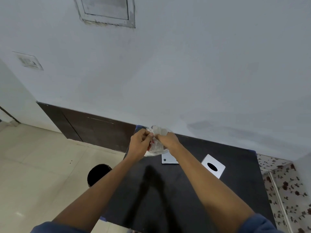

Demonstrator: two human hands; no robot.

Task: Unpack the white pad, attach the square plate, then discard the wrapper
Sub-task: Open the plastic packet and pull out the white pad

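Both hands hold a clear crinkled plastic wrapper [157, 147] with red print above the far left part of the black table [193, 190]. My left hand [139, 145] pinches its left side. My right hand [168, 139] grips its upper right edge. Whatever is inside the wrapper is too blurred to make out. A white square plate [213, 165] with a dark oval hole lies flat on the table to the right. A second white square piece [169, 159] with a small dark hole lies just under my right wrist, partly hidden.
A black round bin [98, 174] stands on the tiled floor left of the table. The wall rises right behind the table's far edge. A floral-patterned surface [286, 190] lies to the right.
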